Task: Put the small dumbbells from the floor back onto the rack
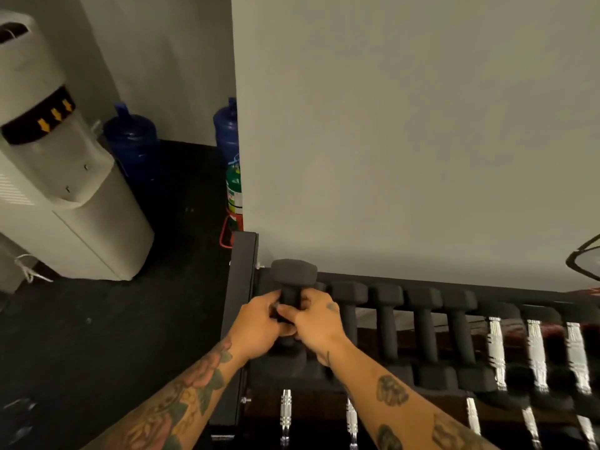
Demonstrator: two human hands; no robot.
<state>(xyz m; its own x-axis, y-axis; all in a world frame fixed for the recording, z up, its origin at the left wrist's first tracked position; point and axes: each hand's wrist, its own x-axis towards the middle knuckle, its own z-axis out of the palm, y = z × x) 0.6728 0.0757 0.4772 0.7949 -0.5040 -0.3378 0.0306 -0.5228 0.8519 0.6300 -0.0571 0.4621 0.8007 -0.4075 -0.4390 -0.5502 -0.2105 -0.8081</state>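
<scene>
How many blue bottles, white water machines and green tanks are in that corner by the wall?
Blue bottles: 2
White water machine: 1
Green tank: 1
Total: 4

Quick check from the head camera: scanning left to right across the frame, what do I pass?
White water dispenser → dark blue water jug → green-labelled cylinder → black rack end post → matte black dumbbell held by both hands → racked black dumbbells → chrome-handled dumbbells.
</scene>
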